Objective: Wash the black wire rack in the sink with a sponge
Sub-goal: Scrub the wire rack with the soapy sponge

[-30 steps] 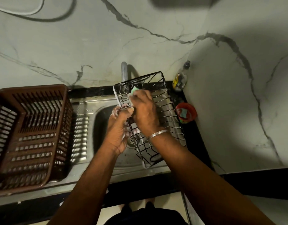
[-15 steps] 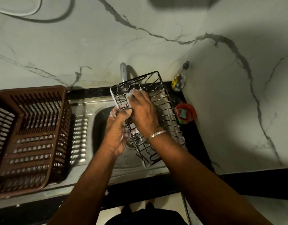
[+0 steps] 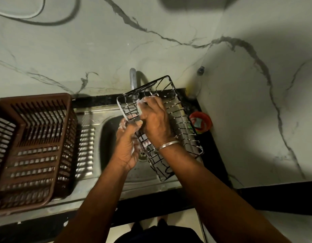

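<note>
Head view: sponge [image 3: 139, 109] mostly hidden, probably under my right hand [image 3: 156, 120], fingers curled; left hand [image 3: 128, 144] grips rack [image 3: 179, 120] edge.

Dim, hard shadows, wide-angle distortion.

Rack scrub over sink [image 3: 116, 172].
Left hand [image 3: 127, 146] grips black wire rack [image 3: 179, 120]; right hand [image 3: 156, 120] presses soapy sponge [image 3: 139, 106] against it.
</note>
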